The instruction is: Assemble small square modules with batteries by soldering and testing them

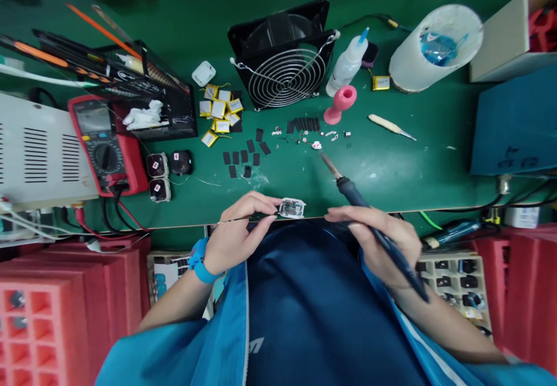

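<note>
Green bench [391, 171]: left hand [237, 232] pinching perhaps a small circuit module [292, 208], right hand [383, 241] closed round soldering iron [348, 187].

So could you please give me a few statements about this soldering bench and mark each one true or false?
1. The right hand holds a soldering iron with its tip pointing away from the person. True.
2. The left hand pinches a small circuit board at the near edge of the green table. True.
3. The multimeter is blue. False: it is red.
4. The fan lies to the right of the pink stand. False: it lies to its left.
5. A blue band sits on the left wrist. True.
</note>
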The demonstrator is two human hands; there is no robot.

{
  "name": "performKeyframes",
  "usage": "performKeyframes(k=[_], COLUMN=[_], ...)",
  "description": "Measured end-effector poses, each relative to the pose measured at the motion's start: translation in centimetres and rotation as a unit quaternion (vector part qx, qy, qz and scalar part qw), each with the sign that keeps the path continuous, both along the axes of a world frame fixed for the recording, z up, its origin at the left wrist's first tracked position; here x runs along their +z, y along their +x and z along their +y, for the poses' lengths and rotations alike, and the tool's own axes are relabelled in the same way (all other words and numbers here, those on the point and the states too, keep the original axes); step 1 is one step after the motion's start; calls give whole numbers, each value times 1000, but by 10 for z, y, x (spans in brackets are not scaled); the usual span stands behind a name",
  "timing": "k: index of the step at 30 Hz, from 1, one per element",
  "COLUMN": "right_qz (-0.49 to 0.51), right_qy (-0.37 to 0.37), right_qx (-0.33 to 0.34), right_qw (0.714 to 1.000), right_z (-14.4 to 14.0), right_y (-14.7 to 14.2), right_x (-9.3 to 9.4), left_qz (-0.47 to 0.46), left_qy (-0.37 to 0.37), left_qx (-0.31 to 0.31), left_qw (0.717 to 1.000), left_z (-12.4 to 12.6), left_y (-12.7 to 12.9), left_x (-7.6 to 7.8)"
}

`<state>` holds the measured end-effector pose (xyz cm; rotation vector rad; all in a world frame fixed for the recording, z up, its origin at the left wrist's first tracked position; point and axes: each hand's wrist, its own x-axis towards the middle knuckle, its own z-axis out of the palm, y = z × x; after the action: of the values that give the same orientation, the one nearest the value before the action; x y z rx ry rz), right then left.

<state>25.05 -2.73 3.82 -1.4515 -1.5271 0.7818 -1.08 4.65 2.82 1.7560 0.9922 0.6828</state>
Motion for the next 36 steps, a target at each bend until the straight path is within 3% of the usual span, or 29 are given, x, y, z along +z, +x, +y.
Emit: performKeyframes(k=[8,13,22,26,29,31,34,36], right_qz=[-44,-70,-75,26,65,26,-74,-137], right_qy=[72,94,93,58,24,78,211,174], right_qx=[106,103,88,-17,-128,-224,-366,-349], right_qw=[991,988,989,998,989,971,903,911], right_z=[9,9,4,4,12,17,19,21], right_y=[-20,-23,-4,18,50,80,131,163], right_x=[-16,-19,-20,-15,8,34,75,93], left_qz=[-131,-151,-155,-144,-124,-112,-82,-64], left_qy=[-80,-123,-116,-105,-106,-101,-114,-110], left_qx=[194,228,253,254,250,265,269,276], left_qw=[969,954,948,951,954,952,953,953], left_z=[-10,-9,-6,-3,1,3,7,9], left_y=[8,13,15,13,12,11,10,9], left_x=[-15,-16,-18,-17,-17,-17,-17,-17])
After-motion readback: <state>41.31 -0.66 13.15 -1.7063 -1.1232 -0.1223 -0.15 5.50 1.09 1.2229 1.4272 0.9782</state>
